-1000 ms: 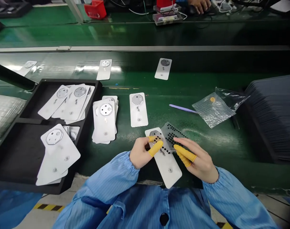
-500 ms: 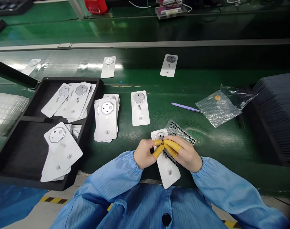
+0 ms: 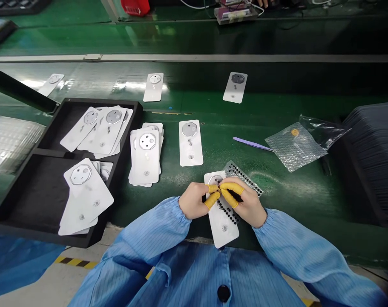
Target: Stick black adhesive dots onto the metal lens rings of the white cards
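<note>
My left hand and my right hand meet over a white phone-shaped panel with a round camera-like disc at its top. Yellow finger cots cover the thumb and forefinger of each hand. Both hands are closed in a pinch, their tips almost touching near the disc. A tiny dark speck shows between the tips, too small to name. A clear sheet of small black dots lies under my right hand, partly across the panel and partly hidden by the fingers.
Purple tweezers touch a bubble-wrap pouch on the right. To the left are a single panel, a stack of panels and a black tray holding more. Dark stacked sheets stand far right. Another person's fingers show at the top.
The whole view has shifted slightly. My hands stay pinched over the panel, with the right fingers bent a little more. Another person's fingers have come into view at the top.
</note>
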